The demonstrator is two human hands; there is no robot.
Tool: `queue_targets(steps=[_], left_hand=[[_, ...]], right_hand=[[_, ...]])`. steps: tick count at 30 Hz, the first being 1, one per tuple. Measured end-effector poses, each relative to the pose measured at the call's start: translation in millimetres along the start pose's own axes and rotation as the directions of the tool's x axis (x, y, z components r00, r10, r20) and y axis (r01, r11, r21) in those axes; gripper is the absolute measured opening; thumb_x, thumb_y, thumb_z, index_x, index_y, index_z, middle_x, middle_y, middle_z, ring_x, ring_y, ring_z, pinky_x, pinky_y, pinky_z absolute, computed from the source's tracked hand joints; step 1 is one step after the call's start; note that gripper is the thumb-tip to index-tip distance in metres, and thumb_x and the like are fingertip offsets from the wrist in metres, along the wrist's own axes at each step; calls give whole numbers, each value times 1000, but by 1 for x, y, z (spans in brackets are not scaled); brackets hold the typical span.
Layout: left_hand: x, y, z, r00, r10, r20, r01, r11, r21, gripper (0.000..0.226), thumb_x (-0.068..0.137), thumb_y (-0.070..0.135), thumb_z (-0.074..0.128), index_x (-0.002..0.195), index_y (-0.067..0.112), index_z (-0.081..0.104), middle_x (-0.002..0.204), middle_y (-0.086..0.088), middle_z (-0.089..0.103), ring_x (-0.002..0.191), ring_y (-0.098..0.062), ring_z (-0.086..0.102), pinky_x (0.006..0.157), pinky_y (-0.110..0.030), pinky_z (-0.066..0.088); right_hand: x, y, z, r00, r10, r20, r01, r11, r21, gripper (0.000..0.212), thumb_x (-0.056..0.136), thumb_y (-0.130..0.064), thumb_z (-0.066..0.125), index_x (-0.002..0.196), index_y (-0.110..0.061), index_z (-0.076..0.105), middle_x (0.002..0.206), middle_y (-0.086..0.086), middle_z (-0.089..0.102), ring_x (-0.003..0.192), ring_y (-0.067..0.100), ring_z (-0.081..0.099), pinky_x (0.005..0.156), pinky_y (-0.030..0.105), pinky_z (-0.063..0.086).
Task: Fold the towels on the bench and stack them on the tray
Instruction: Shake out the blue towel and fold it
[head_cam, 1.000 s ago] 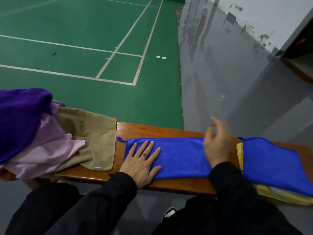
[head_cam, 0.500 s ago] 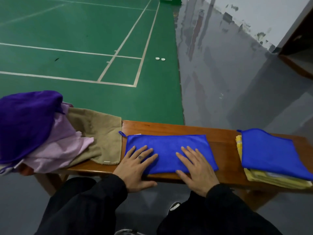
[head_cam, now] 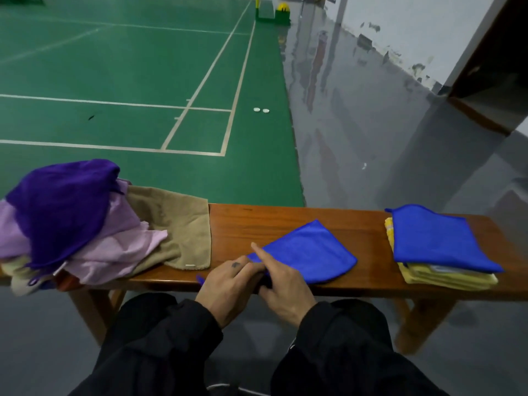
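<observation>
Half a second ago the blue towel (head_cam: 310, 252) was spread as a long flat strip under two flat palms; now its left end has been drawn in and lifted, so that a slanted, roughly triangular shape is left on the bench (head_cam: 285, 221). Both hands have been brought together at its near left corner. That corner is pinched by the left hand (head_cam: 228, 287), whose fingers are curled over the cloth edge. The same corner is gripped by the right hand (head_cam: 281, 292) (its index finger is held out straight, pointing up across the fabric, the other fingers curled under). The unfolded pile (head_cam: 71, 221) of purple, lilac and tan towels is seen unchanged at the left end of the bench, and the folded stack (head_cam: 437, 247) at the right end, blue on top of yellow. Whatever lies beneath that stack is covered by the towels. The fingertips at the pinched corner are hidden by the cloth and by each other
</observation>
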State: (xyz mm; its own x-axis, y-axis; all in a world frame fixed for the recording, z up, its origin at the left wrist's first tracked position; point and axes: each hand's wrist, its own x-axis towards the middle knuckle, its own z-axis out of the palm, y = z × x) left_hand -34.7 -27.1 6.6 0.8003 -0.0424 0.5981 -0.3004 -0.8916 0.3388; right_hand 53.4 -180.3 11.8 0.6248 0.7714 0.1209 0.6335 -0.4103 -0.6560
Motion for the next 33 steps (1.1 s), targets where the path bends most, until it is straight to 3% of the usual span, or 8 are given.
queue_targets(steps=[4,8,12,17,20,25,29,33], left_hand=[[24,12,-31,910,-411,61,398,819,-414,50,80,45,78,123,25,61,97,9,65,90,-8,63,81,-22,49],[34,5,-41,860,-389,330,509,698,-504,62,69,43,88,124,26,65,121,8,66,115,-5,61,97,-21,46],[48,17,-44,855,-468,225,489,582,-649,20,80,25,74,99,18,71,92,8,73,83,-1,64,76,-26,51],[60,21,-62,889,-391,236,435,567,-699,82,69,18,91,140,20,51,118,-7,70,111,-15,68,96,-24,52],[67,27,-64,874,-419,244,449,507,-736,67,69,27,93,129,21,62,119,-3,72,111,-12,68,96,-27,53],[70,20,-66,844,-318,432,445,-34,-895,94,63,15,90,146,12,46,138,-17,62,121,-31,60,102,-41,50],[70,24,-60,830,-357,429,515,194,-835,62,76,-2,76,136,8,58,134,-12,66,127,-29,61,106,-41,50],[76,30,-52,623,-683,382,537,17,-843,21,96,7,58,101,12,78,107,-9,77,106,-29,71,93,-39,57]], right_hand=[[10,-35,-47,990,68,-127,-43,982,184,43,77,-12,58,113,-29,75,107,-14,77,101,4,70,90,25,53],[23,-52,-88,972,206,-112,-121,851,512,28,88,6,61,90,-18,75,91,-3,77,88,11,68,84,29,54],[30,-58,-107,949,315,-15,-193,619,762,14,94,8,57,100,4,70,91,18,70,86,26,63,79,36,53],[34,-59,-125,850,522,75,-317,391,864,14,93,-3,59,100,4,67,98,27,70,88,35,69,75,39,57],[35,-59,-128,827,473,303,-440,211,873,45,91,-16,56,124,15,61,124,33,66,116,42,66,104,47,51],[37,-62,-132,770,458,444,-488,-25,873,47,103,-24,41,130,9,61,127,29,66,124,42,60,103,47,49],[39,-62,-128,752,468,463,-491,-70,868,45,103,-23,41,129,9,61,126,28,67,117,41,65,96,44,54],[34,-64,-127,758,482,440,-488,-28,872,39,100,-32,52,120,-4,70,126,21,70,109,36,67,97,41,53]])
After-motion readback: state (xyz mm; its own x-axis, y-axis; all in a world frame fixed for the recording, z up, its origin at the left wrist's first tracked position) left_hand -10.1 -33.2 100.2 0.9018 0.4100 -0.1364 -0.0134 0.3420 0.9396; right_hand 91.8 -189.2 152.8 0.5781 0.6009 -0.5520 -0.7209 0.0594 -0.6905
